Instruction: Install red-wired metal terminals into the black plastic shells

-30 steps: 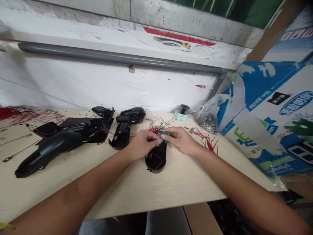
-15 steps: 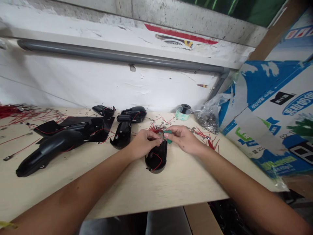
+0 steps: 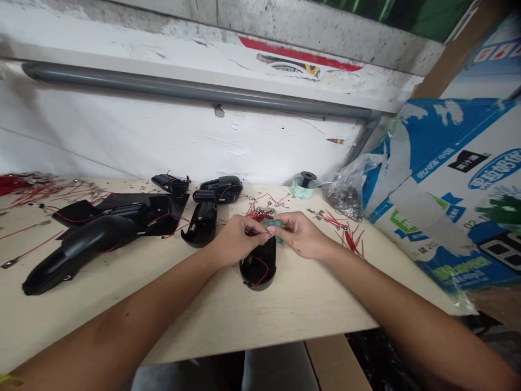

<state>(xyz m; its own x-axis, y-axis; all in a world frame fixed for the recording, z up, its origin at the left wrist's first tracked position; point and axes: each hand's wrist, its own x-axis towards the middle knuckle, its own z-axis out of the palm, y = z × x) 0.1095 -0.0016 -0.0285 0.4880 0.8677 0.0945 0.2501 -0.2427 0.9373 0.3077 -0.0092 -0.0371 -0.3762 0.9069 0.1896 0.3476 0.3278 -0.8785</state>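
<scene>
My left hand (image 3: 240, 239) and my right hand (image 3: 300, 234) meet fingertip to fingertip over a black plastic housing (image 3: 257, 273) on the table. A tiny shiny metal piece (image 3: 270, 234) shows at the left fingertips, too small to make out well. My right hand is closed around a green lumpy object (image 3: 277, 224), whose kind I cannot tell. Inside the housing a red wire (image 3: 262, 260) curves along the open end; its far end is hidden under my hands. Just behind them lies a heap of red wires with metal contacts (image 3: 260, 210).
More black housings (image 3: 200, 224) and a long black shell (image 3: 85, 247) lie to the left. Near the wall stand a tape roll with a black spool (image 3: 303, 187) and a plastic bag of metal parts (image 3: 345, 198). A blue and white carton (image 3: 443, 206) borders the right side.
The green object has turned slightly between my right fingers, and the fingertips of both hands have come closer together. The housing stays in place on the table.
</scene>
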